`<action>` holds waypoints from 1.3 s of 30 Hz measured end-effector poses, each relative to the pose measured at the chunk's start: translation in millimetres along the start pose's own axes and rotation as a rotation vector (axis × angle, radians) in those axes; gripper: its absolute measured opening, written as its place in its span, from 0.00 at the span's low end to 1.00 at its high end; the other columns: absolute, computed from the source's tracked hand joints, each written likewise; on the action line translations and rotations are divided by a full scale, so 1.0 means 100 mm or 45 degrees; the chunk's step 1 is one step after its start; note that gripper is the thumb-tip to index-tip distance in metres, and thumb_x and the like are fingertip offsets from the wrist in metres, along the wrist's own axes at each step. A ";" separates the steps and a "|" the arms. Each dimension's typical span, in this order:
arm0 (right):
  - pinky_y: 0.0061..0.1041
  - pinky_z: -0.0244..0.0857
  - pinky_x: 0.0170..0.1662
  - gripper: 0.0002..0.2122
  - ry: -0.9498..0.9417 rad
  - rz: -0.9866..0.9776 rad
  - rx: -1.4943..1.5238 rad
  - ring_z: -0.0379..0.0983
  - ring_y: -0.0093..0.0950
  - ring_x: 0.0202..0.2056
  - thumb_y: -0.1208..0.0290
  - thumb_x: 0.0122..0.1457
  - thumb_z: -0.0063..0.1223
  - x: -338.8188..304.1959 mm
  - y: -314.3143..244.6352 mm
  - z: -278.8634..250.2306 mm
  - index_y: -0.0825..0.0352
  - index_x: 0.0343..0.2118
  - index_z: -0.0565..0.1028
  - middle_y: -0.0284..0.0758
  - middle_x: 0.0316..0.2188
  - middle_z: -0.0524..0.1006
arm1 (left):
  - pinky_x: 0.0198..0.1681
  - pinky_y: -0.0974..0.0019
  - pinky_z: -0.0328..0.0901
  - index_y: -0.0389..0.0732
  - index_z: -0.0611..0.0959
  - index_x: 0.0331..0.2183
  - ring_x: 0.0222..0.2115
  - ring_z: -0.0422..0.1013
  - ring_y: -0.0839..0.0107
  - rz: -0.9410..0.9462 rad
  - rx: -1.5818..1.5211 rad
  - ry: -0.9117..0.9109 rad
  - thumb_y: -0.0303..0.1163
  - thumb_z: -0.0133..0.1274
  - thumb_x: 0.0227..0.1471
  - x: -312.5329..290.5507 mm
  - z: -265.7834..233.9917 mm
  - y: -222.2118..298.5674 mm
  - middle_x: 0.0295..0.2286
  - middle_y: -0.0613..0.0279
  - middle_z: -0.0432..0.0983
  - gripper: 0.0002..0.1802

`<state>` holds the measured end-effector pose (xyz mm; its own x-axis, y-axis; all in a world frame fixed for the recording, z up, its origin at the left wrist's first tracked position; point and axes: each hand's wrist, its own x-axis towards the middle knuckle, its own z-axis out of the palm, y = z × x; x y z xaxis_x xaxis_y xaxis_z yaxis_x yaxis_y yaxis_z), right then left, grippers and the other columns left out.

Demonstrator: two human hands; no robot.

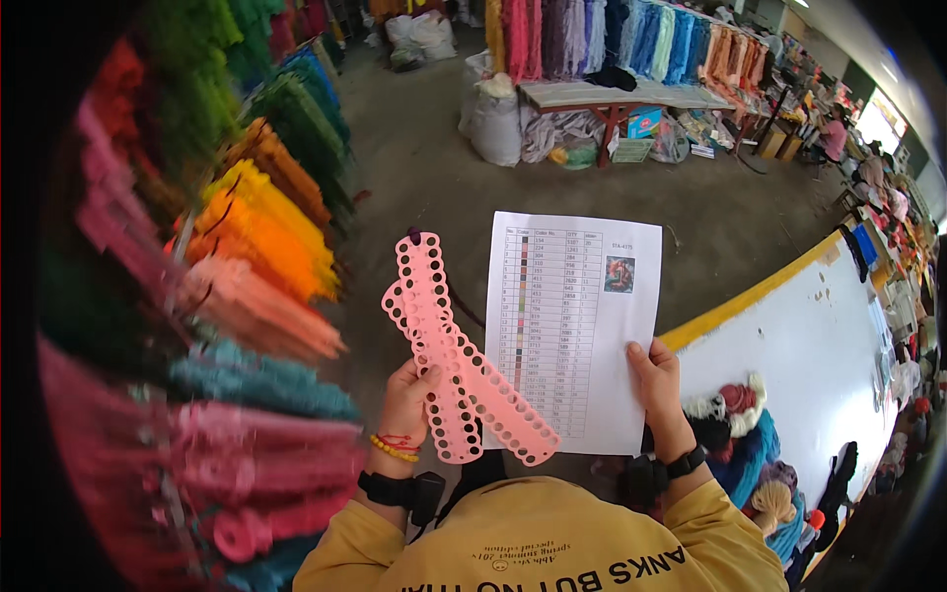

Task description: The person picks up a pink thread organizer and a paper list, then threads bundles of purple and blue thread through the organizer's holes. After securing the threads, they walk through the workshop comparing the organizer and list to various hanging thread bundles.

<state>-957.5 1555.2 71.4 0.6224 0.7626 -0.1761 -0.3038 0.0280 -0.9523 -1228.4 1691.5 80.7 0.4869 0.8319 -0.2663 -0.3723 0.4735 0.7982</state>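
A grey floor (395,148) runs as an aisle in front of the person, bounded on the left by hanging thread hanks (261,232), ahead by a bench (631,96), and on the right by a white table (789,345) whose yellow edge (755,294) slants away toward the upper right. The hanks come close to the left hand (402,407) with a gap between, while the right hand (659,387) appears just beside the table's near corner; how far above the table it is, I cannot tell. In front of the body, the left hand pinches two crossed pink perforated strips (430,326), its thumb flat on the front one and its other fingers mostly hidden behind. The front strip's long axis stands nearly upright, its top leaning slightly left; the other slants from upper left to lower right, its lower end overlapping the white sheet (626,326). The right hand pinches this sheet at its right edge, thumb on the printed face, the fingers behind it out of sight. The sheet is nearly upright in view, its long axis running away from the body. Yarn bundles (774,503) lie on the table's near end.
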 end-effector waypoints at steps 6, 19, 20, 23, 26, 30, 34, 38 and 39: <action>0.16 0.61 0.30 0.08 0.243 -0.006 -0.064 0.66 0.16 0.26 0.74 0.52 0.46 1.13 -0.11 0.28 0.73 0.32 0.70 0.31 0.26 0.72 | 0.32 0.76 0.63 0.35 0.74 0.33 0.28 0.68 0.79 -0.074 0.023 -0.127 0.24 0.47 0.46 1.63 0.16 0.32 0.29 0.65 0.72 0.08; 0.16 0.60 0.31 0.07 0.587 -0.103 0.038 0.66 0.17 0.26 0.75 0.52 0.46 3.67 -0.31 -0.26 0.75 0.31 0.70 0.32 0.26 0.72 | 0.31 0.76 0.63 0.35 0.74 0.34 0.26 0.68 0.79 -0.246 0.195 -0.234 0.23 0.46 0.46 4.73 1.24 0.30 0.28 0.65 0.72 0.09; 0.17 0.61 0.31 0.07 0.570 -0.118 -0.032 0.66 0.17 0.25 0.75 0.53 0.44 3.94 -0.35 -0.31 0.74 0.32 0.69 0.32 0.26 0.72 | 0.31 0.75 0.63 0.35 0.74 0.34 0.26 0.68 0.78 -0.242 0.178 -0.195 0.23 0.45 0.47 4.94 1.35 0.25 0.28 0.65 0.72 0.09; 0.17 0.62 0.30 0.07 0.486 -0.096 -0.021 0.67 0.17 0.25 0.75 0.53 0.43 4.75 -0.63 -0.33 0.74 0.32 0.69 0.33 0.26 0.72 | 0.31 0.75 0.63 0.35 0.74 0.35 0.26 0.68 0.78 -0.236 0.162 -0.221 0.23 0.44 0.47 5.63 1.70 0.35 0.28 0.65 0.72 0.10; 0.16 0.60 0.30 0.07 0.424 -0.044 -0.056 0.65 0.15 0.26 0.74 0.53 0.45 5.49 -0.83 -0.40 0.73 0.30 0.69 0.30 0.25 0.71 | 0.32 0.74 0.64 0.35 0.73 0.36 0.28 0.69 0.77 -0.245 0.111 -0.211 0.23 0.42 0.48 6.24 1.99 0.39 0.30 0.64 0.72 0.11; 0.16 0.61 0.31 0.07 0.434 -0.041 -0.070 0.65 0.16 0.26 0.74 0.54 0.42 6.48 -1.04 -0.50 0.74 0.31 0.68 0.31 0.26 0.71 | 0.34 0.73 0.64 0.35 0.72 0.37 0.30 0.69 0.75 -0.269 0.058 -0.228 0.22 0.40 0.48 7.07 2.32 0.39 0.32 0.62 0.71 0.12; 0.17 0.61 0.32 0.08 0.454 -0.025 -0.086 0.65 0.16 0.27 0.74 0.54 0.42 7.38 -1.13 -0.63 0.74 0.32 0.68 0.31 0.26 0.71 | 0.36 0.71 0.64 0.35 0.72 0.37 0.31 0.69 0.73 -0.311 -0.015 -0.311 0.21 0.40 0.46 8.14 2.57 0.21 0.31 0.62 0.72 0.13; 0.17 0.60 0.32 0.07 0.520 -0.004 -0.239 0.65 0.16 0.27 0.75 0.54 0.40 8.21 -1.35 -0.80 0.73 0.32 0.69 0.30 0.26 0.71 | 0.35 0.72 0.64 0.34 0.72 0.36 0.30 0.69 0.74 -0.320 -0.003 -0.391 0.20 0.39 0.43 9.06 3.05 0.15 0.31 0.61 0.72 0.14; 0.17 0.60 0.32 0.07 0.525 -0.013 -0.319 0.65 0.16 0.27 0.76 0.54 0.40 8.42 -1.43 -0.84 0.73 0.32 0.69 0.30 0.26 0.71 | 0.34 0.72 0.63 0.35 0.72 0.35 0.29 0.69 0.75 -0.330 0.040 -0.450 0.20 0.39 0.43 9.30 3.19 0.16 0.30 0.62 0.72 0.13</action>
<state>-329.9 2138.9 38.1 0.8741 0.4416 -0.2023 -0.1447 -0.1608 -0.9763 -529.7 2380.3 18.4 0.8035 0.5339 -0.2635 -0.1806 0.6402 0.7466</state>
